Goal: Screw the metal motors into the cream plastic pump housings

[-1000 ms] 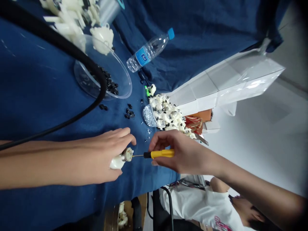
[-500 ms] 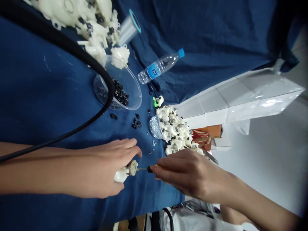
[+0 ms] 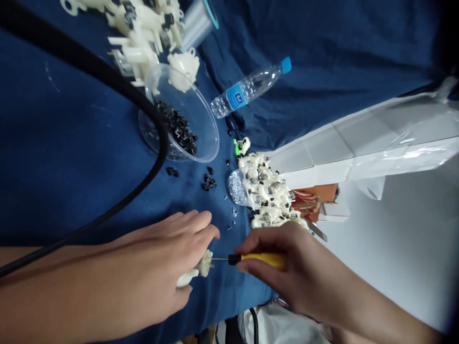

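A small cream plastic part (image 3: 205, 263) with a round end is gripped by my left hand (image 3: 161, 267), its fingers wrapped round it over the blue cloth. My right hand (image 3: 290, 258) holds a screwdriver (image 3: 263, 260) with a yellow handle and black collar. The thin metal shaft points left, and its tip meets the round end of the part or lies right beside it; which one is too small to tell. Loose silver screws (image 3: 234, 211) lie just beyond the hands, by a clear cup of screws (image 3: 237, 188).
Black clips fill a clear bowl (image 3: 211, 138); several lie outside it. Cream parts form heaps at the upper left (image 3: 143, 28) and centre right (image 3: 268, 191). A water bottle (image 3: 251, 88) lies beyond the bowl. A black cable (image 3: 118, 203) crosses the left foreground.
The head view has shifted slightly. My right hand has opened its grasp somewhat, showing more of the yellow handle. My left hand still holds the cream part.
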The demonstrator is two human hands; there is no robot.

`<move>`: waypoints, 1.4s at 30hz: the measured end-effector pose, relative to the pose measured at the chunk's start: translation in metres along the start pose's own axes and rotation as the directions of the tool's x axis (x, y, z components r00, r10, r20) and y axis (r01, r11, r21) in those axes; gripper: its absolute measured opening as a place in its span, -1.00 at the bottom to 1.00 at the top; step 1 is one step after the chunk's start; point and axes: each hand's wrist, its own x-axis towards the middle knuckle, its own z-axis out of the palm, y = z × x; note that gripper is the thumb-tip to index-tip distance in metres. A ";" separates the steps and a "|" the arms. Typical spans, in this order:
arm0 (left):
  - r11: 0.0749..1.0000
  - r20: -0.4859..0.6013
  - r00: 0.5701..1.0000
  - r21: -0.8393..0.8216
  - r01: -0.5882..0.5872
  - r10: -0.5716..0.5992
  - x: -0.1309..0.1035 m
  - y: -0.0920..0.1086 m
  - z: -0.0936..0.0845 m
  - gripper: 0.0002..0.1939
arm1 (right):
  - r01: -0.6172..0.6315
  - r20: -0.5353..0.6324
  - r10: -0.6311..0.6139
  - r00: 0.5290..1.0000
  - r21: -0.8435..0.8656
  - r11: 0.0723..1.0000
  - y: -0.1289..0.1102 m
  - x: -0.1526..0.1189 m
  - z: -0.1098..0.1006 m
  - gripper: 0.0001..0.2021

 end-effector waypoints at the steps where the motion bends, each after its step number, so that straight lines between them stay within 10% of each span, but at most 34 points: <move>1: 0.998 -0.021 0.999 0.048 -0.032 0.033 -0.002 -0.001 0.002 -0.48 | -0.077 0.019 0.076 0.997 0.037 0.996 -0.005 0.004 -0.002 -0.87; 8: 0.910 -0.182 0.928 0.328 -0.254 0.324 -0.027 -0.010 0.014 -0.51 | -0.398 0.232 0.341 0.911 0.275 0.875 -0.022 0.027 -0.020 -0.66; 13: 0.971 -0.042 0.976 0.122 -0.206 0.212 -0.020 -0.002 -0.003 -0.42 | -0.525 0.315 0.421 0.851 0.544 0.654 -0.011 0.015 -0.006 -0.61; 18: 0.952 0.048 0.995 -0.289 0.099 -0.089 0.001 -0.003 -0.010 -0.17 | -0.425 0.255 0.350 0.901 0.674 0.604 0.020 -0.020 0.010 -0.51; 22: 0.904 0.039 0.977 -0.375 0.208 -0.208 0.007 -0.006 -0.013 -0.24 | -0.138 -0.104 0.293 0.950 0.702 0.698 0.063 -0.043 0.027 -0.46; 26: 0.870 0.015 0.964 -0.426 0.248 -0.267 0.012 -0.001 -0.017 -0.45 | 0.159 -0.527 0.213 0.823 0.573 0.804 0.093 -0.024 0.079 -0.51; 31: 0.821 -0.001 0.959 -0.517 0.243 -0.284 0.019 -0.001 -0.016 -0.67 | 0.404 -0.747 -0.040 0.664 0.313 0.859 0.082 0.031 0.139 -0.56; 42: 0.722 0.113 0.956 -0.632 0.280 -0.272 0.018 -0.017 -0.015 -0.47 | 0.746 -0.899 -0.324 0.294 0.004 0.666 0.040 0.022 0.136 -0.60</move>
